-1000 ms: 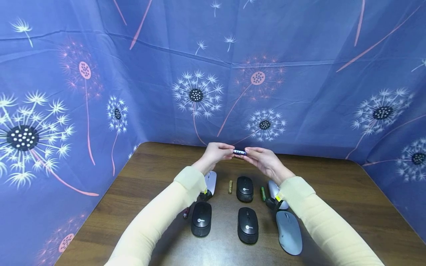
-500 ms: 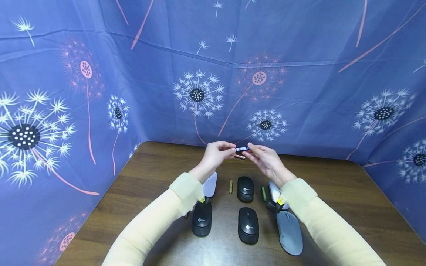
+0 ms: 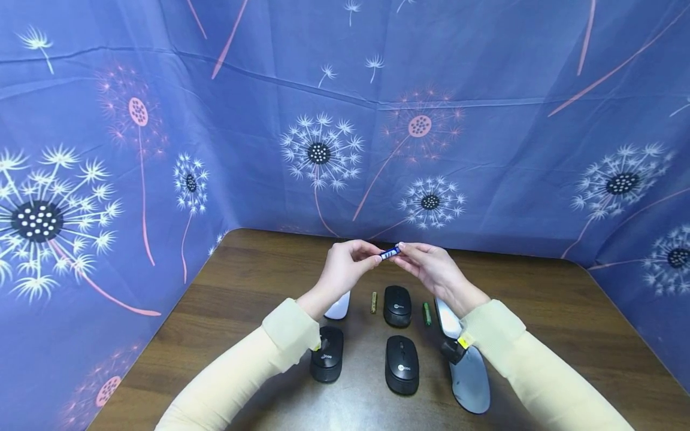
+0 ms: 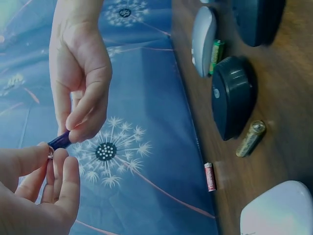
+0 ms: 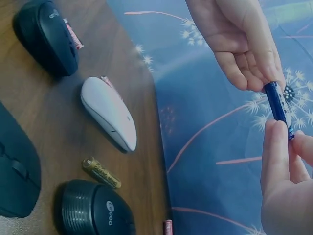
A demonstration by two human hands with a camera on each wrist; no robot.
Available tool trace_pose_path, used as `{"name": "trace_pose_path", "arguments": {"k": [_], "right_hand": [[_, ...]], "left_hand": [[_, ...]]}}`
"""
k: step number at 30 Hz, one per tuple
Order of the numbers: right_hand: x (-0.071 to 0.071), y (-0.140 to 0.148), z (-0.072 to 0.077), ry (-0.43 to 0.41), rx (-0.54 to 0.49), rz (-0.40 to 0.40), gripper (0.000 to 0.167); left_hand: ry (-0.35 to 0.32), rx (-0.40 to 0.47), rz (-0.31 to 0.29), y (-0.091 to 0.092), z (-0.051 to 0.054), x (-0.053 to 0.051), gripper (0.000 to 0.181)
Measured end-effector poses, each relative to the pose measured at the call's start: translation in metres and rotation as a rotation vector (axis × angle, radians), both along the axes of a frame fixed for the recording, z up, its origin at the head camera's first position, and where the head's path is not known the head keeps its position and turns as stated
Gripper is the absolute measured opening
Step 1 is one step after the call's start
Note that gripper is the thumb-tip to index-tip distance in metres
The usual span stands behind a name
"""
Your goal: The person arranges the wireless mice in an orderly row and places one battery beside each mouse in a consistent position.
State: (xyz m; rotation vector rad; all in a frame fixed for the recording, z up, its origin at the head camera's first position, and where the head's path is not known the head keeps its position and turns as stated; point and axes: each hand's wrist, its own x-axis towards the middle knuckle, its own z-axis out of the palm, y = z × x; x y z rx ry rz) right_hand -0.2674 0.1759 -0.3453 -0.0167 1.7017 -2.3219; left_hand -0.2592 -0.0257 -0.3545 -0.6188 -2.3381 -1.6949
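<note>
Between both hands, above the far part of the table, is a blue battery (image 3: 389, 252) with white markings, tilted with its right end higher. My left hand (image 3: 345, 269) pinches one end between thumb and fingers. The other end is pinched by my right hand (image 3: 435, 272). In the left wrist view, a metal end of the battery (image 4: 59, 141) shows at the left fingertips. The right wrist view gives the blue battery (image 5: 278, 105) almost its full length, bridging the two sets of fingertips.
Below the hands lie a gold battery (image 3: 374, 302), a green battery (image 3: 427, 313) and several computer mice, including a black mouse (image 3: 397, 305), a white mouse (image 3: 338, 307) and a grey mouse (image 3: 471, 380). A red-and-white battery (image 4: 210, 176) lies by the table's far edge. Patterned blue cloth hangs behind.
Both hands have come slightly lower in the head view, with the wrists farther apart. The blue battery has gone from about level to tilted, and both hands still hold it.
</note>
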Motion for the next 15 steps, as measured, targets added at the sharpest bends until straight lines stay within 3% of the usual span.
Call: {"name": "trace_pose_path", "arguments": {"k": [8,12,15], "right_hand": [[0.015,0.0,-0.005,0.015,0.034,0.094,0.015],[0.022,0.0,-0.008,0.021,0.082,0.108,0.013],[0.026,-0.001,-0.011,0.042,0.129,0.101,0.024]], "left_hand": [[0.144,-0.124,0.032,-0.005,-0.009,0.021,0.006],[0.206,-0.174,0.039,-0.008,-0.014,0.032,0.006],[0.242,-0.203,0.023,-0.009,-0.018,0.039,0.007]]}}
